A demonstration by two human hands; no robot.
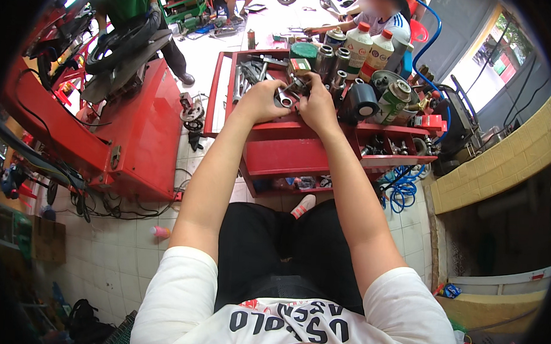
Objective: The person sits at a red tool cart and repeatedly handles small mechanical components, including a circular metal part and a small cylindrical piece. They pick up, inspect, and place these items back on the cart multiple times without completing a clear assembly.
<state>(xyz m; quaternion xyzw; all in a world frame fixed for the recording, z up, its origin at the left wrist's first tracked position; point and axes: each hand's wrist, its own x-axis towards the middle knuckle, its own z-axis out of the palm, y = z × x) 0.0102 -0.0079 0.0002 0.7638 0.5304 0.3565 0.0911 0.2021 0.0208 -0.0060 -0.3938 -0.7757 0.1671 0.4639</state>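
Before the person stands a red metal tool trolley [282,155], two red-capped cream plastic bottles [357,51] at its far right. Over its near side, the right hand [319,106] curls, grip unclear to me; the left hand [262,102] grasps a silver ring-ended metal tool [285,102] between them.

Both arms extended forward, elbows slightly bent; left forearm [215,175] and right forearm [362,191] angled inward. Left hand [265,102] and right hand [318,107] held close together, just inside the near edge of the red tool cart [282,154]. Left fingers curled in a grip; right fingers bent, closure can't be read.
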